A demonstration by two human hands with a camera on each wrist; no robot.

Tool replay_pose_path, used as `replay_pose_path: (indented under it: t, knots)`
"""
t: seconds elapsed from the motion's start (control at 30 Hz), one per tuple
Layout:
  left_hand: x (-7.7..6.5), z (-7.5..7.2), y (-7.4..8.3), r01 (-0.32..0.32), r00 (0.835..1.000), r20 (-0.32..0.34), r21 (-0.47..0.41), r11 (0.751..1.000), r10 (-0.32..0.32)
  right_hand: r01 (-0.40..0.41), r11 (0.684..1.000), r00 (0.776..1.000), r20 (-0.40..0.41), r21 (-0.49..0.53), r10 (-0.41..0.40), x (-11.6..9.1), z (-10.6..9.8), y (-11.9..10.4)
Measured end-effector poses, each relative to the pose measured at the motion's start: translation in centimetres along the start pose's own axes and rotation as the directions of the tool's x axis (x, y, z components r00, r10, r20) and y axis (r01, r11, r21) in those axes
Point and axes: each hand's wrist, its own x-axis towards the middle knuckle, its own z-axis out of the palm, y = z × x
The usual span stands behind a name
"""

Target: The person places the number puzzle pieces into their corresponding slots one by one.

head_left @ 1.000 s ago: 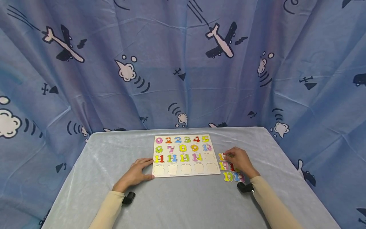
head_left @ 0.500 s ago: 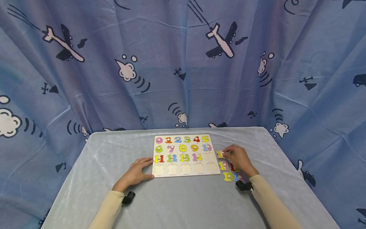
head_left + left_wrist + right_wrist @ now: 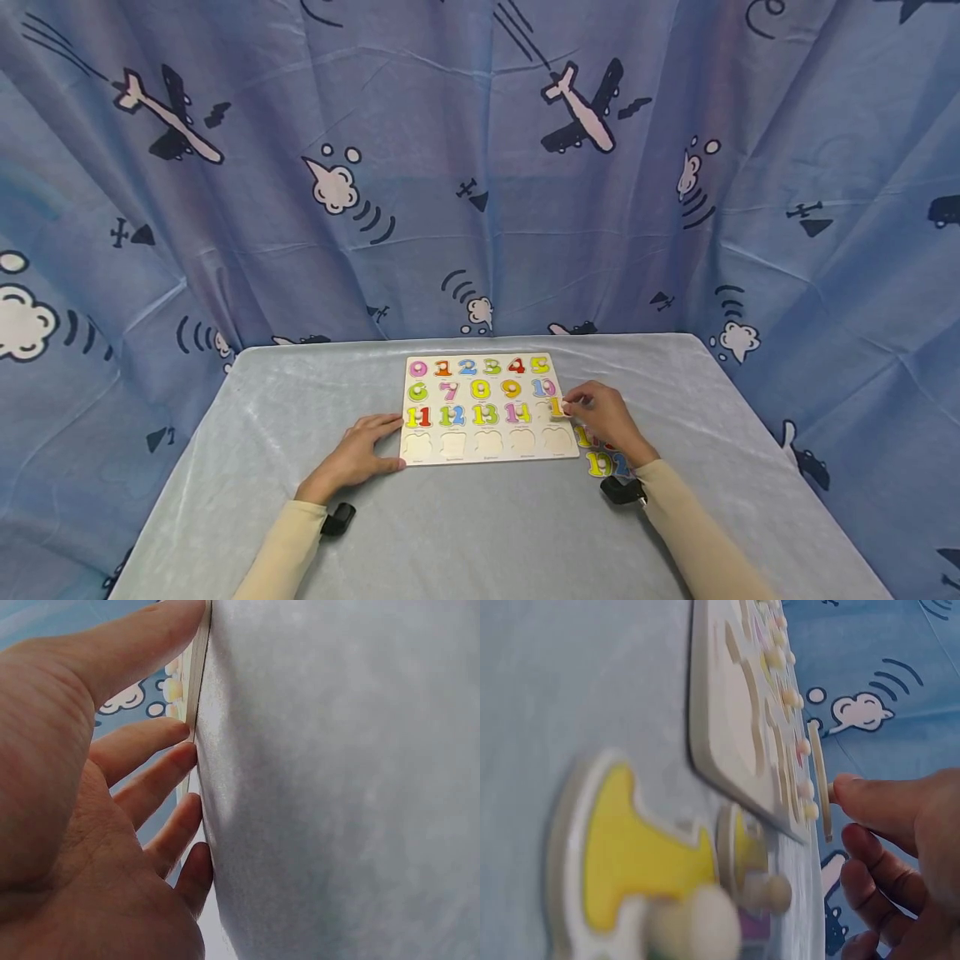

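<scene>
A wooden number puzzle board (image 3: 433, 423) lies on the table, its knobbed number pieces filling the upper rows from 0 to 14. Along the board's left edge rests my left hand (image 3: 356, 454), fingers and thumb extended; the left wrist view shows the fingertips against the wooden edge. My right hand (image 3: 606, 419) pinches a number piece (image 3: 556, 407) by its knob, just over the open recess at the right end of the third row. A yellowish 1 shows on it; my fingers cover the other digit. In the right wrist view this piece (image 3: 820, 780) is seen edge-on, raised above the board.
Loose number pieces lie right of the board, including a yellow 19 (image 3: 599, 464) and a partly hidden piece (image 3: 584, 437); my right hand and wrist hide others. The board's bottom row shows bare recesses (image 3: 487, 442). A blue patterned curtain (image 3: 420, 250) hangs behind the table (image 3: 465, 533).
My right hand has lifted the number piece from the loose group and carried it left, over the board's right edge. The left hand has stayed at the board's left edge.
</scene>
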Motion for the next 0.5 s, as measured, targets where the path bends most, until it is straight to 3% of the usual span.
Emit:
replay_pose_path:
  t: [0.5]
  knots:
    - [0.0,-0.1,0.1,0.008,1.0,0.006,-0.012,1.0,-0.008,0.061,0.997,0.998,0.035,-0.042,-0.06,0.7,1.9,-0.1]
